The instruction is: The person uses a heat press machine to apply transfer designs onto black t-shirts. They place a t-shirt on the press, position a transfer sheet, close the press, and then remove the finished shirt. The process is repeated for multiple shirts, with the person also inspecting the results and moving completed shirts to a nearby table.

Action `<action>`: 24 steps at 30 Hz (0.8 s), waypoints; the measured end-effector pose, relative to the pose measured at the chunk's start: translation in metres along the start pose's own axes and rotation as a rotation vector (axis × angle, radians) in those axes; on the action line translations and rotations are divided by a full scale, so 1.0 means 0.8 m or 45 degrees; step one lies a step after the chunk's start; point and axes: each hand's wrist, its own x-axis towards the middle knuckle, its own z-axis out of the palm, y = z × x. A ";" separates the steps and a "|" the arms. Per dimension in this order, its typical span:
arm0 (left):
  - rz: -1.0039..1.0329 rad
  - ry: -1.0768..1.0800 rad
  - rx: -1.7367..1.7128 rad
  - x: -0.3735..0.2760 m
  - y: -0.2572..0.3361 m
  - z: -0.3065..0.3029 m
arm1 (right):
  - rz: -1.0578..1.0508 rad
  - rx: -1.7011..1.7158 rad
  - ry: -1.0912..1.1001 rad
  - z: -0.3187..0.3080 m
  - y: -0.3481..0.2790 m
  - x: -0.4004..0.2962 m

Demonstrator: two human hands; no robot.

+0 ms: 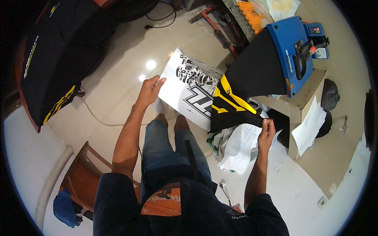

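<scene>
My left hand (150, 90) pinches the left edge of a white sheet (174, 91) printed with black lettering and figures. The sheet hangs tilted in front of my legs, and its right edge meets the black cloth (257, 65), which covers part of it. Yellow stripes (233, 94) cross the cloth's near end. At the lower corner of that cloth, my right hand (266, 132) grips the fabric between thumb and fingers. The cloth's far end reaches the blue heat press (291, 54); where it passes under the upper plate is hidden.
The press stands on a beige cabinet (310, 91). Crumpled white papers (239, 147) fill a green basket (211, 144) below my right hand. Black printed garments (68, 47) lie at left. A wooden chair (81, 174), a floor cable (100, 120) and a red metal frame (217, 32) stand around.
</scene>
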 end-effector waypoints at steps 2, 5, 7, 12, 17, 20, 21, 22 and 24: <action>-0.007 -0.006 0.058 0.001 0.003 -0.006 | 0.010 -0.020 0.016 -0.002 0.000 -0.003; -0.009 0.004 0.046 0.000 0.025 -0.010 | 0.058 -0.007 0.033 -0.018 0.022 -0.008; 0.026 0.045 -0.029 -0.004 0.032 -0.008 | 0.043 0.022 0.048 -0.028 0.032 -0.012; 0.000 0.086 0.059 -0.012 0.022 -0.005 | 0.026 0.031 0.119 -0.058 0.044 -0.019; -0.021 0.141 0.065 -0.028 0.033 0.003 | 0.056 0.023 0.219 -0.096 0.050 -0.029; -0.010 0.171 0.100 -0.034 0.027 0.003 | 0.087 -0.029 0.213 -0.111 0.044 -0.029; -0.010 0.175 0.097 -0.036 0.029 0.003 | 0.087 -0.025 0.211 -0.114 0.048 -0.030; -0.010 0.180 0.095 -0.038 0.032 0.003 | 0.086 -0.022 0.208 -0.117 0.054 -0.031; -0.036 0.189 0.085 -0.043 0.038 0.004 | 0.084 -0.015 0.204 -0.125 0.061 -0.031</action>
